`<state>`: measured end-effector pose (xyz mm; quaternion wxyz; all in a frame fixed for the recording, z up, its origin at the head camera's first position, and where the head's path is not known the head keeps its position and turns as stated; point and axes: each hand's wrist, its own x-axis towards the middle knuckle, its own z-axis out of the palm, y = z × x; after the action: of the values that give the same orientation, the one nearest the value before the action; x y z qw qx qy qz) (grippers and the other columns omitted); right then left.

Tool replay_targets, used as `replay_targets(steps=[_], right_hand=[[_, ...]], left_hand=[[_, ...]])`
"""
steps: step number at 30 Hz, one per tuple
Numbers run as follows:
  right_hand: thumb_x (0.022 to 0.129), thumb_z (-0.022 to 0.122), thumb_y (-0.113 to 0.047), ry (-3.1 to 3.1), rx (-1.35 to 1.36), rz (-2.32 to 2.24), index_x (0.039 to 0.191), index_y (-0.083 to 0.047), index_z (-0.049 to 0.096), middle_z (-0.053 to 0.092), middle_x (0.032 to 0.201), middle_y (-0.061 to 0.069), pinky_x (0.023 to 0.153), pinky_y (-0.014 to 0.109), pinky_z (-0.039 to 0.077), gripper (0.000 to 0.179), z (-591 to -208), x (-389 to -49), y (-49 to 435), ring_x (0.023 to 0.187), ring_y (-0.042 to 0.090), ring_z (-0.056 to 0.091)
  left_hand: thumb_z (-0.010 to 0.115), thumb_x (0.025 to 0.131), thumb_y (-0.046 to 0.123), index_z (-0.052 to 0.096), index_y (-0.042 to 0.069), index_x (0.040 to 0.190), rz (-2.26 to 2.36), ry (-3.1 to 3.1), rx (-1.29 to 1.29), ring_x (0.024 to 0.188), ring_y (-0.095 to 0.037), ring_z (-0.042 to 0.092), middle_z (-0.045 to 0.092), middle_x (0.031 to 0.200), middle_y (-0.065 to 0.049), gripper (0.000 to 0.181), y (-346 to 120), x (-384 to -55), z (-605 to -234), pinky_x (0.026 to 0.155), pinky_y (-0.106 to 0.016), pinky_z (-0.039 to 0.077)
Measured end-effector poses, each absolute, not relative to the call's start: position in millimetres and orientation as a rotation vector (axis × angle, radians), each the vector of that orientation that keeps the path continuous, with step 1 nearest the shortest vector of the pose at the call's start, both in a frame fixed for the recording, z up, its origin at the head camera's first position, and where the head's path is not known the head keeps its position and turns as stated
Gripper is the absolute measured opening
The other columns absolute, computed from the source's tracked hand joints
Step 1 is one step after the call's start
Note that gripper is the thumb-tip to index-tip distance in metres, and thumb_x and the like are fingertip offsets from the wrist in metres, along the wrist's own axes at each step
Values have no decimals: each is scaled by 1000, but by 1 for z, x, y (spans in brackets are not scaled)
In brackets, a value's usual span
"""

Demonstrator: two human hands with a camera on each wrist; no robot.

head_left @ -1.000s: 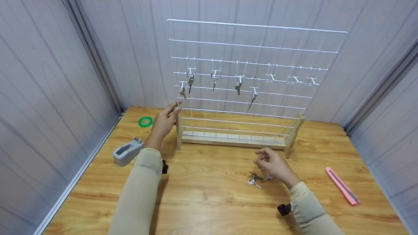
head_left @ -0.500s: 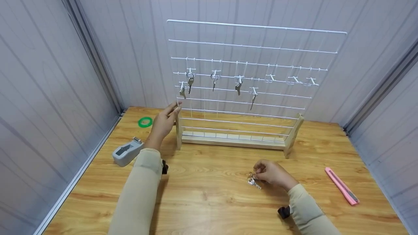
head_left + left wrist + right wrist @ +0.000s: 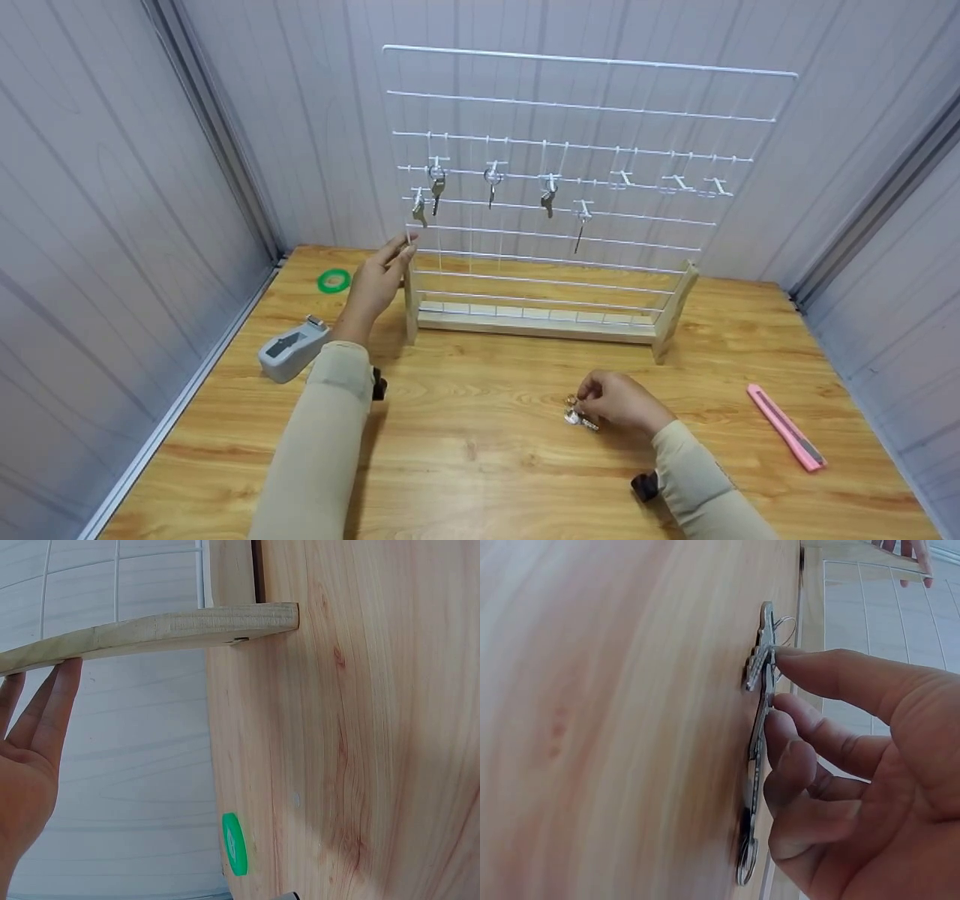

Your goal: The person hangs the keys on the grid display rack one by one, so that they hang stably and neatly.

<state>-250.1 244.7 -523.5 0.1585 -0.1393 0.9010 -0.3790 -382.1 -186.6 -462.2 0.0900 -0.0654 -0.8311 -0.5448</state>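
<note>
My left hand (image 3: 377, 283) rests with extended fingertips against the side post (image 3: 172, 626) of a white wire grid rack (image 3: 537, 327) on a wooden stand. Low over the table, my right hand (image 3: 624, 401) has its thumb and fingers bent at a small group of loose keys (image 3: 573, 417). In the right wrist view the thumb and index fingertips pinch at one silver key (image 3: 768, 679), while a key ring (image 3: 747, 862) lies below the curled fingers. The hand partly covers these keys in the head view. Several keys on rings, such as one key (image 3: 438, 193), hang from the rack's hooks.
Three hooks at the rack's right, one hook (image 3: 679, 182) among them, carry no keys. A grey tape dispenser (image 3: 294, 349) and a green tape roll (image 3: 334, 280) lie left. A pink utility knife (image 3: 785, 427) lies right. Panel walls (image 3: 97, 225) enclose the table.
My right hand has come down onto the loose keys and shifted slightly left, the keys moving a little with it. One hanging key has swung to vertical. My left hand stays at the post.
</note>
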Motion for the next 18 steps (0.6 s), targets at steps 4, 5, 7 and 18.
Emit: replay_targets(steps=[4,5,7,18], right_hand=[[95,76,-10,2563,-392,-1083,99,1,69,69,84,4,61,18,46,14,-525,-251,242,73,11,57],[95,76,-10,2561,-387,-1084,98,1,69,69,85,4,61,18,46,13,-526,-251,242,74,11,57],[94,76,-9,2563,-383,-1079,97,1,70,68,84,3,62,19,46,12,-526,-251,241,74,11,56],[97,74,-11,2561,-361,-1055,91,-1,72,63,76,-2,58,20,44,12,-524,-248,236,68,9,54]], left_hand=[[54,107,61,57,37,154,-1602,-2483,-191,144,-40,60,56,162,-7,53,-187,-381,-462,102,-51,65],[53,107,61,57,37,155,-1604,-2484,-193,144,-40,59,56,163,-7,54,-187,-381,-462,102,-52,65],[53,107,61,57,37,155,-1611,-2481,-194,144,-41,59,55,163,-7,54,-186,-381,-462,103,-52,65],[54,107,60,55,31,157,-1629,-2479,-189,146,-42,57,53,165,-10,57,-187,-381,-462,104,-53,64]])
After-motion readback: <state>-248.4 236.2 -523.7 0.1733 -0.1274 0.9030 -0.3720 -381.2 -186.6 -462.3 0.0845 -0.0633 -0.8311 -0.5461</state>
